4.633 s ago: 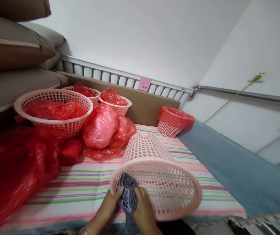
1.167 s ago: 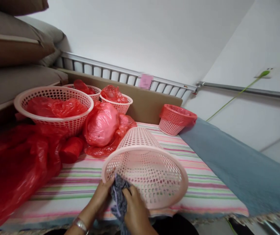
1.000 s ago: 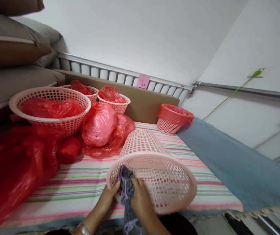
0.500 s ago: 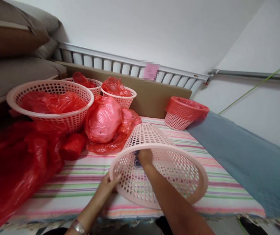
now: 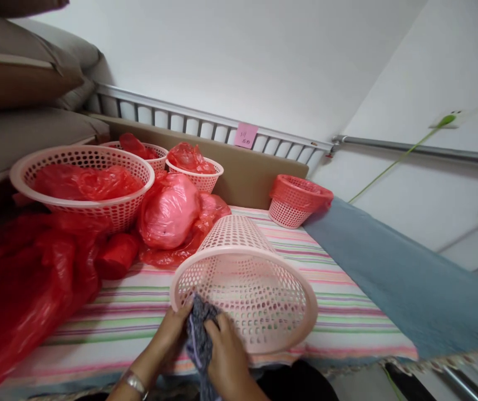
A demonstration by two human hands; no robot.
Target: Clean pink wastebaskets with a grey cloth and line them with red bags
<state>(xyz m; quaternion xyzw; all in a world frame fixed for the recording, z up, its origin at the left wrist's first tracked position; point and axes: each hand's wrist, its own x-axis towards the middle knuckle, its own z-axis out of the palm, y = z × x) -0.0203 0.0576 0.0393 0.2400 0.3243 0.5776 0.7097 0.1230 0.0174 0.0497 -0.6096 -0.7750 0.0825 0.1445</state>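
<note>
A pink perforated plastic basket [image 5: 242, 253] lies on its side on the striped cloth, its wide mouth facing me. At the left of its rim, my left hand [image 5: 176, 326] grips the edge, with a bracelet on the wrist. My right hand [image 5: 226, 351] is closed around a grey-blue cloth [image 5: 201, 334] in front of the mouth's lower left. The cloth touches the rim beside my left fingers and hangs down toward me.
Pink baskets with red plastic bags stand to the left, including a large basket [image 5: 82, 206]. Red plastic bags [image 5: 169, 214] lie beside them. A red-lined basket [image 5: 297, 200] stands at the back right. A radiator [image 5: 188, 125] runs along the wall; stacked cushions [image 5: 25, 72] rise at left.
My right hand has come out of the basket toward me, bringing the cloth to the rim. My left hand stays at the rim's left side. The view has shifted slightly.
</note>
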